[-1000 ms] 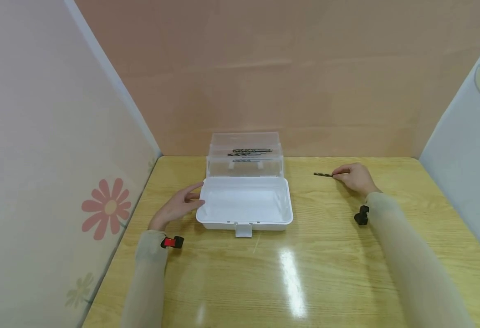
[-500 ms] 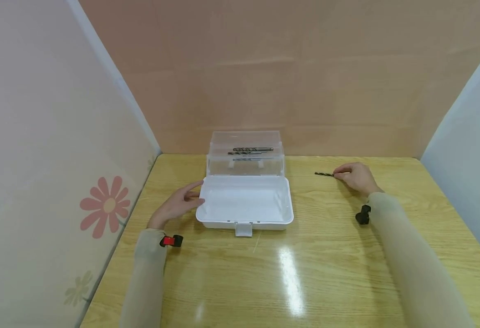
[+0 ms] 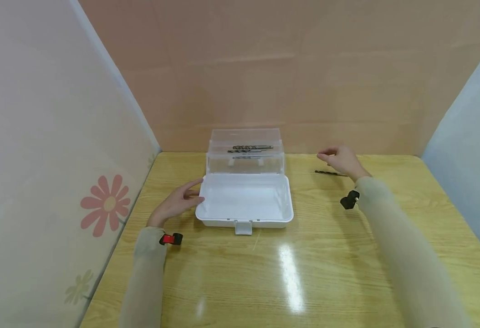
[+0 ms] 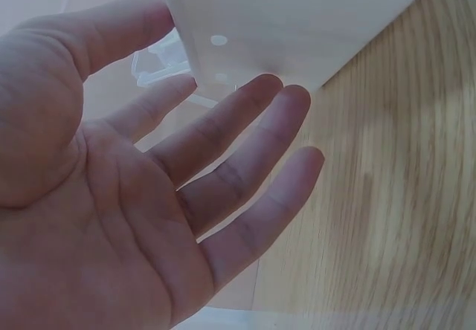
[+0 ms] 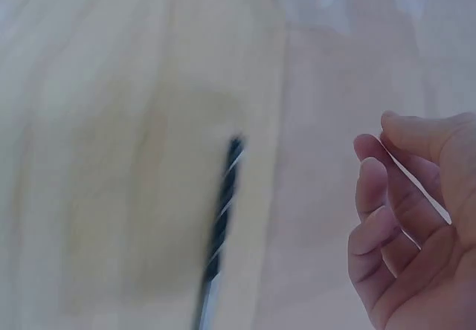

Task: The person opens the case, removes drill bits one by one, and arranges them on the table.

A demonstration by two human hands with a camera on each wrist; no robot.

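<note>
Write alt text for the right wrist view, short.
A dark twist drill bit lies blurred on the pale wooden table, apart from the right hand, whose loosely curled fingers hold nothing at the frame's right edge.

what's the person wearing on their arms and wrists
Both arms wear long, close-fitting beige sleeves down to the wrist. The left hand has a small red-and-black device at the wrist; the right hand has an all-black one. Both hands are bare.

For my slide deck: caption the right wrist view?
Right hand hovers empty beside a drill bit lying on the wooden table.
</note>
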